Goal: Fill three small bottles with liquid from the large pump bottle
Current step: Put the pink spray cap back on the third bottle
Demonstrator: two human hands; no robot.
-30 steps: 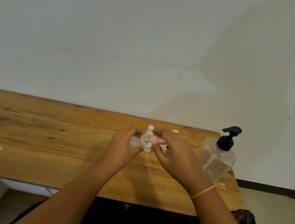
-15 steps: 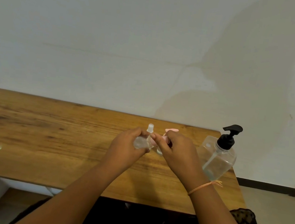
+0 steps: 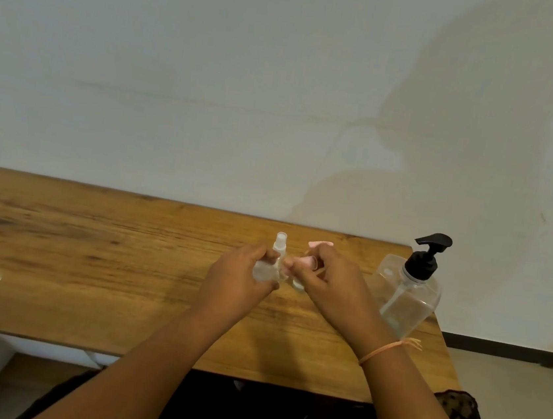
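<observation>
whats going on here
A person at a wooden table holds a small clear bottle in the left hand, while the right hand works at its top, gripping something pink. Another small bottle stands just behind. The pump bottle stands untouched on the right.

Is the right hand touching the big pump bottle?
Apart. In the head view, a strip of wooden table shows between the right hand and the big pump bottle, which stands alone near the table's right edge.
</observation>
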